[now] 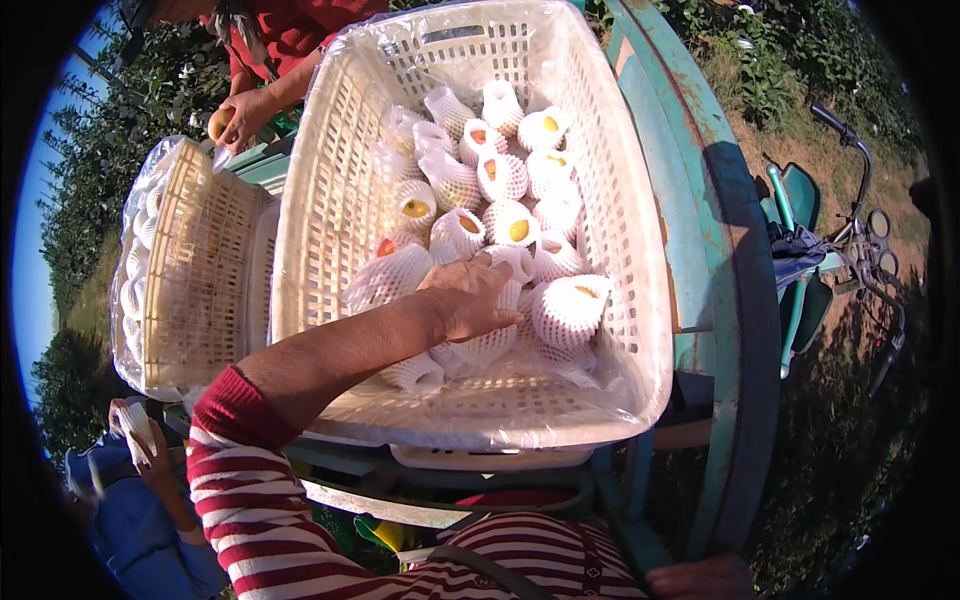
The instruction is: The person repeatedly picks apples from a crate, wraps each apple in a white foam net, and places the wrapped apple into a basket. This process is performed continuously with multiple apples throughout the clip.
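Note:
A pale plastic crate [469, 433], lined with clear film, stands before me with many fruits in white foam nets inside. My left hand [472, 296] reaches in over the near part of the layer. Its thumb and fingers are spread around a foam-netted fruit [487, 341], partly hidden by the hand. A larger netted fruit [566, 311] lies to the right, yellow skin showing through the net's opening. Left of the hand is another netted fruit [390, 276]. My right hand [701, 579] is low at the bottom edge beside the green frame, shadowed and cut off.
A green metal frame [724, 300] runs along the crate's right side. At left stands a second crate [199, 262] with netted fruit. One co-worker's hand [247, 116] holds a bare fruit; another's hands [154, 450] hold a white net. A parked cycle [855, 217] stands at right.

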Available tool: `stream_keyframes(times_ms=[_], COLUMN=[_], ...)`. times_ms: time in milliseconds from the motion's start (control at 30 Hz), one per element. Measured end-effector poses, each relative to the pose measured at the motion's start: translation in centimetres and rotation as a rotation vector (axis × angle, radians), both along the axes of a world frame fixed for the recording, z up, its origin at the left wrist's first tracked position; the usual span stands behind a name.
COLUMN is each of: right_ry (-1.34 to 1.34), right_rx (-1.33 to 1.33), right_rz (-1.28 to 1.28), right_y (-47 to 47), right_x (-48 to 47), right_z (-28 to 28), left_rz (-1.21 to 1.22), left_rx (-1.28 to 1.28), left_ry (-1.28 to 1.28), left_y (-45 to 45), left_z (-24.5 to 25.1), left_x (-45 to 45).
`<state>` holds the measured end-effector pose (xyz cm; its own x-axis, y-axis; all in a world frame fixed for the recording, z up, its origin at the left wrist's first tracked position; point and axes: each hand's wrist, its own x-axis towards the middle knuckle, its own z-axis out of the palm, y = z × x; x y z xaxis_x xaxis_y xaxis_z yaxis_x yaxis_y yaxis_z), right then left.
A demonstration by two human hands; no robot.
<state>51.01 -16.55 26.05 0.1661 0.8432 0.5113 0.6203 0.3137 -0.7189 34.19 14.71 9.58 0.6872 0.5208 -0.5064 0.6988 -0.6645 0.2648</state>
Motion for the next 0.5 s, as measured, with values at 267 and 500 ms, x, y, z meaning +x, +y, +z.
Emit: stream_keyframes(times_ms=[267,500], right_ry=[0.032,0.077], right_rx=[-0.041,-0.053], right_rz=[0.039,0.071], right_y=[-0.1,-0.6], right_x=[0.6,0.9], right_z=[0.3,0.1], left_rz=[-0.190,-0.273], left_rx=[-0.038,-0.160], left_ry=[-0.090,-0.162], left_y=[-2.2,-4.5], left_z=[-1.7,-2.6], left_x=[0.1,-1.7])
